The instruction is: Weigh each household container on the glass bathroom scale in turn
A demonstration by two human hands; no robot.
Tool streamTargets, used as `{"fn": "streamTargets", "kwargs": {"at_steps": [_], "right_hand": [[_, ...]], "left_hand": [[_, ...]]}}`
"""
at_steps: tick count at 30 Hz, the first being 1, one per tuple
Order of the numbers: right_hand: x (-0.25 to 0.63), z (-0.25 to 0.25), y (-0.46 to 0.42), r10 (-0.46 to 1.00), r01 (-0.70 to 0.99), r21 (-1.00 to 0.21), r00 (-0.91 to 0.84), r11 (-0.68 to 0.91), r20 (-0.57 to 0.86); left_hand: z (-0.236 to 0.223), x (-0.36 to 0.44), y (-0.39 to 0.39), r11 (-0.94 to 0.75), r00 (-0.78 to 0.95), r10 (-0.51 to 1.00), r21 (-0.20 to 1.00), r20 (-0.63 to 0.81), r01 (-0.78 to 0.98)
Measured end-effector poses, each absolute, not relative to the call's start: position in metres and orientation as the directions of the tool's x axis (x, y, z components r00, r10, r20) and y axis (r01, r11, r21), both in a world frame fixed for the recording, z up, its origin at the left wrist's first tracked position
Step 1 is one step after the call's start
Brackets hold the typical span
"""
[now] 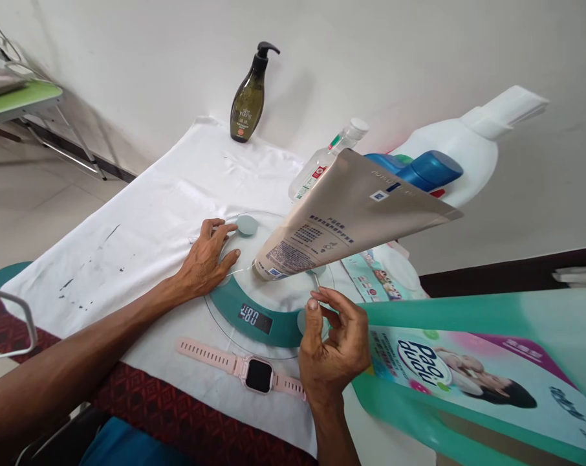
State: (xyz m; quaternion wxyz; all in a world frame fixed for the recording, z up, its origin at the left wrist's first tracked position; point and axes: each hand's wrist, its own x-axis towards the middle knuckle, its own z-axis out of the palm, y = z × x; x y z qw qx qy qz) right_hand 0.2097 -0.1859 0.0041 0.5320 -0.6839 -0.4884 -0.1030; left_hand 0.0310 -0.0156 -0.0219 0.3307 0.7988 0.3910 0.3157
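Observation:
A round glass scale (286, 331) with a teal band and a lit display lies on the white cloth. On it a beige squeeze tube (322, 217) stands on its cap, its flat end upward. My left hand (206, 259) is at the scale's left edge, fingers apart, the fingertips near a round grey pad on the glass. At the right edge of the scale is my right hand (334, 343), thumb and forefinger pinched together; what is between them, if anything, is too small to make out. In front of the scale lies a pink smartwatch (259, 375).
A dark pump bottle (248, 107) stands by the wall. Behind the tube are a clear bottle (312, 171), a blue-capped container (431, 169) and a large white bottle (467, 152). A big green detergent container (467, 375) fills the right front. A green-topped table (21, 103) stands far left.

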Motion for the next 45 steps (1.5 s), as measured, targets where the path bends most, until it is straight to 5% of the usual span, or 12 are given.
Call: {"fn": "streamTargets", "kwargs": {"at_steps": [21, 31, 38, 45], "right_hand": [[0.209, 0.004, -0.189, 0.621, 0.790, -0.613, 0.482, -0.004, 0.618], [0.205, 0.034, -0.153, 0.821, 0.517, -0.856, 0.493, -0.009, 0.289], [0.203, 0.036, -0.123, 0.773, 0.306, -0.945, 0.626, -0.119, 0.105], [0.223, 0.065, -0.035, 0.611, 0.352, -0.927, 0.707, 0.132, 0.355]], "left_hand": [[-0.021, 0.030, -0.015, -0.475, 0.502, 0.832, 0.770, 0.236, 0.426], [-0.022, 0.032, -0.020, -0.459, 0.473, 0.845, 0.792, 0.250, 0.402], [-0.028, 0.036, -0.025, -0.468, 0.415, 0.856, 0.803, 0.308, 0.369], [-0.028, 0.038, -0.028, -0.437, 0.398, 0.868, 0.835, 0.296, 0.333]]}}
